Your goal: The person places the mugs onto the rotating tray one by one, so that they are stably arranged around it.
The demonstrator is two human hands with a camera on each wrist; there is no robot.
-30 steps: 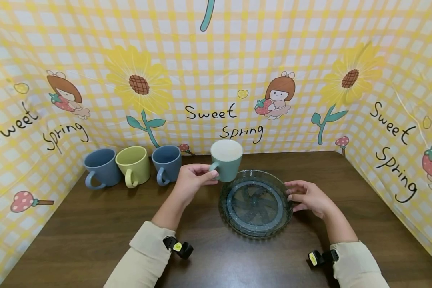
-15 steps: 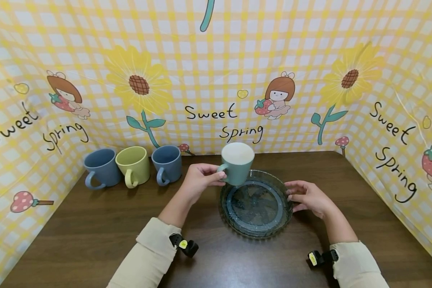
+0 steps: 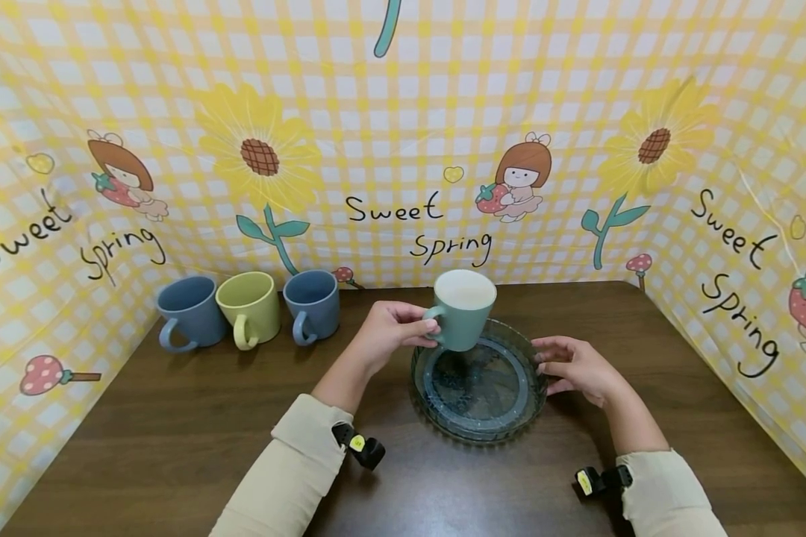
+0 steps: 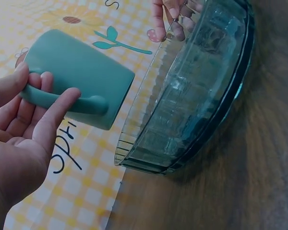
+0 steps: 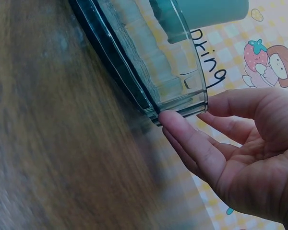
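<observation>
A green mug (image 3: pixel 469 317) with a pale inside is held up over the far part of a round clear glass dish (image 3: pixel 480 388). My left hand (image 3: pixel 395 333) pinches the mug by its handle, thumb on one side and fingers on the other. Seen from the left wrist, the mug (image 4: pixel 79 72) is apart from the dish rim. My right hand (image 3: pixel 580 371) holds the dish's right side. In the right wrist view, the thumb of that hand (image 5: pixel 240 143) is at the dish's lower edge and the index finger near its rim.
Several items share the dark wooden table (image 3: pixel 175 432): a blue mug (image 3: pixel 188 313), a yellow-green mug (image 3: pixel 248 309) and a second blue mug (image 3: pixel 312 306) stand upright in a row at the back left. A checked cloth (image 3: pixel 403 97) rises behind and at both sides.
My left hand has carried the green mug to the right and slightly lower, from the dish's far left rim to over its far part. My right hand and the dish have stayed put.
</observation>
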